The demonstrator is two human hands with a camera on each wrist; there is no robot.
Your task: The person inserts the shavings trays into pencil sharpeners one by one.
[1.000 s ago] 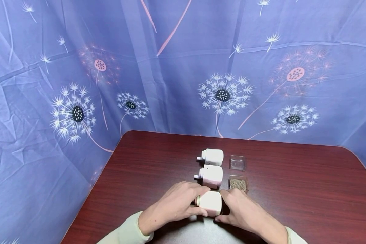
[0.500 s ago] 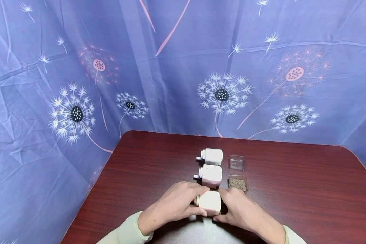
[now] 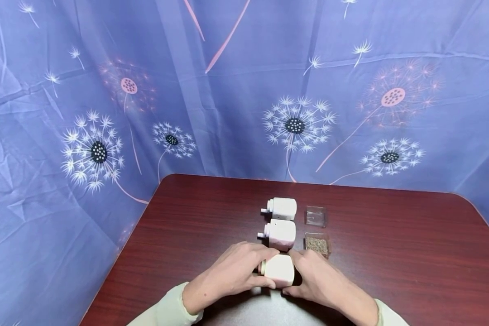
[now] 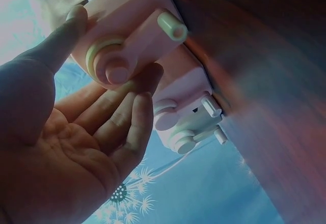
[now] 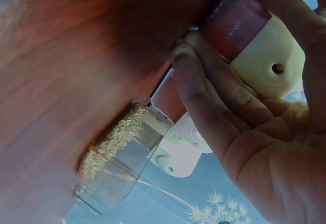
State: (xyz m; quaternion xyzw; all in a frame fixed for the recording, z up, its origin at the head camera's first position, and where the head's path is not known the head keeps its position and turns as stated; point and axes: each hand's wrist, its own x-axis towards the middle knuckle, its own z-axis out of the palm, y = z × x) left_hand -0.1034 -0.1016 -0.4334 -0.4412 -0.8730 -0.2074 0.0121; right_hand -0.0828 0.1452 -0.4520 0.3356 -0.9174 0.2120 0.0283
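A pale pink and cream crank pencil sharpener (image 3: 279, 270) stands nearest the person, its handle toward the left. My left hand (image 3: 238, 271) grips its crank end, thumb on the near side and fingers on the far side. The left wrist view shows the crank handle (image 4: 171, 26) between them. From the other end, my right hand (image 3: 318, 276) holds the sharpener low down, with thumb and fingers at either side of its clear shavings drawer (image 5: 235, 25). That drawer sits in the body, below a round pencil hole (image 5: 277, 68).
Two more crank sharpeners, one pinkish (image 3: 282, 234) and one white (image 3: 284, 208), stand in a row behind. To their right lie a clear drawer full of shavings (image 3: 317, 246) and another clear drawer (image 3: 315, 216). A patterned blue curtain (image 3: 236, 113) hangs behind the dark red table (image 3: 391, 244).
The view shifts slightly as the head moves. Both hands keep their hold on the near sharpener, and the right hand sits marginally closer to it.
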